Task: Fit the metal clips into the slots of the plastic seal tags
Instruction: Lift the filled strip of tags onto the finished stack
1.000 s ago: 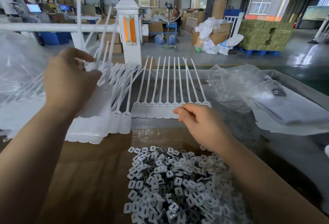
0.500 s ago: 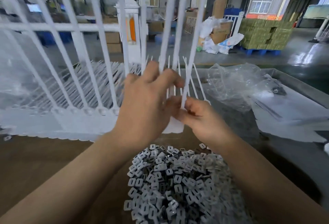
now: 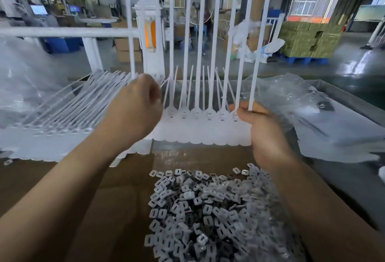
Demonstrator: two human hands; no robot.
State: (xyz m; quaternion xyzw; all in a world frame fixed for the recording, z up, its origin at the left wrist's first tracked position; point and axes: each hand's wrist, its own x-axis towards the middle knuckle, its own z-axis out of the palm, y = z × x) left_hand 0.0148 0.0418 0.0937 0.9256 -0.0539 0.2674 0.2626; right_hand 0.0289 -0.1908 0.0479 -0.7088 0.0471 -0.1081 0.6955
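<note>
A joined strip of white plastic seal tags (image 3: 200,128) stands upright in front of me, its long tails rising out of the top of the view. My left hand (image 3: 135,113) grips the strip's left end, fingers curled round a tail. My right hand (image 3: 262,128) pinches the right end at the base of the last tail. Small slots show on the tag heads between my hands. A heap of small white and metal clips (image 3: 210,216) lies on the brown cardboard (image 3: 73,209) below my hands.
More strips of seal tags (image 3: 62,115) lie stacked flat at the left. Crumpled clear plastic bags (image 3: 295,103) sit at the right on the grey table (image 3: 350,103). A white rail and post (image 3: 150,32) stand behind, with a factory floor beyond.
My left hand took a tag strip from the left pile and carried it to the middle. Both hands have since moved apart and hold the strip upright by its ends.
</note>
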